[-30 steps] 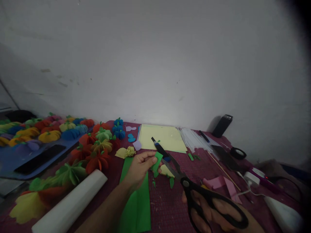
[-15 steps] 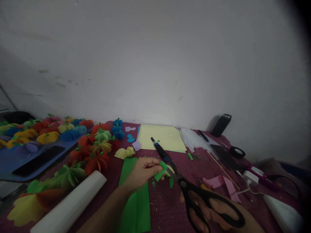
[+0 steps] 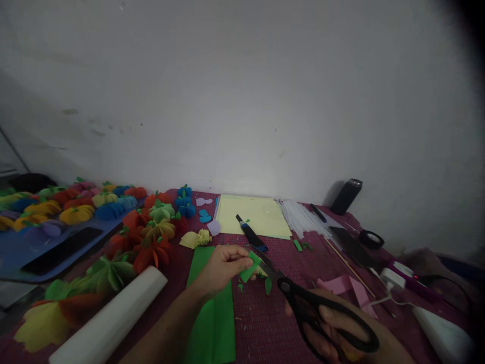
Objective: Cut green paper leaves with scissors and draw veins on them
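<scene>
One green piece point(image 3: 247, 274) is pinched by left hand point(image 3: 226, 267); one pair of scissors point(image 3: 285, 287) is gripped by right hand point(image 3: 330, 323). One black can point(image 3: 346, 197), contents hidden, is seen near surface's point(image 3: 261, 323) far edge.

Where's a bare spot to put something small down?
Mostly the purple mat between the big green sheet and the scissors, though a few scraps lie there. A smaller gap sits between the white roll and left forearm. The left side's crowded with colourful flower shapes.
</scene>
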`<action>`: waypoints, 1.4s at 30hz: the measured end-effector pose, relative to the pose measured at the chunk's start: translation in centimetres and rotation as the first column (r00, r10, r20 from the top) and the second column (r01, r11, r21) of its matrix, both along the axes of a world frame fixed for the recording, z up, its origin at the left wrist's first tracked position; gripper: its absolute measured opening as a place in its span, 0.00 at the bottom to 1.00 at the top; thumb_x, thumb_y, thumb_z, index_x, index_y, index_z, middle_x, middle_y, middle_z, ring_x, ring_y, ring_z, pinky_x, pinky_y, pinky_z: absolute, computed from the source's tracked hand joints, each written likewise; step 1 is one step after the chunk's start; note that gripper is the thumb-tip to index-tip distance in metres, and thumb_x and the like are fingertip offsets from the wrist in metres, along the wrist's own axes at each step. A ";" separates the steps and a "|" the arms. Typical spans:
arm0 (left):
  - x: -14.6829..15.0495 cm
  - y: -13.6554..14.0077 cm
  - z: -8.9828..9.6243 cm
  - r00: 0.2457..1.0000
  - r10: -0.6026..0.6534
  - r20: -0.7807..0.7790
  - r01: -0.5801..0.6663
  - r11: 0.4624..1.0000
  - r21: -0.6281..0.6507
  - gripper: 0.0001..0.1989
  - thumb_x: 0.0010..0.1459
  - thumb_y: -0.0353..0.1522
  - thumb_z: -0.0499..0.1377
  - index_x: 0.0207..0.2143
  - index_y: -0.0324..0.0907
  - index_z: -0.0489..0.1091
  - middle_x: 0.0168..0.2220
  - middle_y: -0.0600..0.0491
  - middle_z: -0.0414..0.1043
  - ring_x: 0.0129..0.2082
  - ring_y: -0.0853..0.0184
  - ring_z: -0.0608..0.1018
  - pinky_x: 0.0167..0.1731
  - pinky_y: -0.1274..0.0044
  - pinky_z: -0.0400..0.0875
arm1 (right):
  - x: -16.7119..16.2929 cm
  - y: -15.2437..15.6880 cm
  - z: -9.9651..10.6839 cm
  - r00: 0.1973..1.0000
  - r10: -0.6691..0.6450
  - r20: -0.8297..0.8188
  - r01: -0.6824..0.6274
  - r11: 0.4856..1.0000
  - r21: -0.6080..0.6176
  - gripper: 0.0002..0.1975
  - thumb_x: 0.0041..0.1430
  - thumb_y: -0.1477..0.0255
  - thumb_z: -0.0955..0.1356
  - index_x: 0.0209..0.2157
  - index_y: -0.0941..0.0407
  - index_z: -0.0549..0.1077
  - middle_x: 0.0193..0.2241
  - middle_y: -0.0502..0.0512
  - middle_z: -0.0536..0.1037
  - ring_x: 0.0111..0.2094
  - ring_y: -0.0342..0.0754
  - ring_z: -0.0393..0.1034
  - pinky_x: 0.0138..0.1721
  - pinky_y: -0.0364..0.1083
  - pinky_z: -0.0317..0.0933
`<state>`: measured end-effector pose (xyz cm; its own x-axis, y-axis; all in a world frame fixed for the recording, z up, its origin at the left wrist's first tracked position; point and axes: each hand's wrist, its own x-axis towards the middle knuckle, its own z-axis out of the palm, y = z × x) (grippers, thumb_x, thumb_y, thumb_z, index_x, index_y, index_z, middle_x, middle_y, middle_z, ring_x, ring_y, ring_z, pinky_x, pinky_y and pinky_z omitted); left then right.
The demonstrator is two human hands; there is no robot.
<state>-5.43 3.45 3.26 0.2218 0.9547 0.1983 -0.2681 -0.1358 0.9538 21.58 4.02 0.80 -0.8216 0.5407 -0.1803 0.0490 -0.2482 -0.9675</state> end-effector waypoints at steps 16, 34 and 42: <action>0.5 0.1 -0.6 0.997 0.033 -0.064 -0.036 0.999 -0.041 0.10 0.51 0.37 0.64 0.24 0.39 0.73 0.21 0.52 0.75 0.23 0.68 0.74 0.28 0.76 0.65 | -0.1 1.0 1.2 0.936 -0.241 -0.258 0.272 0.958 0.092 0.27 0.51 0.54 0.69 0.47 0.57 0.67 0.14 0.41 0.61 0.13 0.37 0.53 0.15 0.37 0.52; 4.7 -0.9 -3.9 0.962 0.058 -0.266 -0.119 0.968 -0.219 0.14 0.42 0.39 0.63 0.19 0.40 0.63 0.17 0.60 0.57 0.19 0.73 0.59 0.21 0.79 0.51 | -4.5 0.9 -0.1 0.860 -0.504 -0.079 0.471 0.726 0.501 0.24 0.49 0.71 0.73 0.46 0.53 0.62 0.28 0.47 0.71 0.28 0.43 0.65 0.29 0.41 0.61; 3.9 -1.3 -3.9 0.833 -0.068 -0.549 -0.051 0.979 -0.198 0.13 0.50 0.36 0.58 0.16 0.40 0.64 0.15 0.61 0.52 0.17 0.73 0.57 0.19 0.79 0.49 | -3.6 2.0 -0.1 0.787 -0.593 -0.169 0.601 0.678 0.422 0.27 0.48 0.73 0.74 0.48 0.52 0.62 0.28 0.46 0.71 0.27 0.41 0.66 0.30 0.40 0.62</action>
<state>-1.51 2.15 -0.68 0.2453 0.9578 -0.1498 0.3089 0.0692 0.9486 17.96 5.98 0.70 -0.2972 0.9322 0.2065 0.0208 0.2226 -0.9747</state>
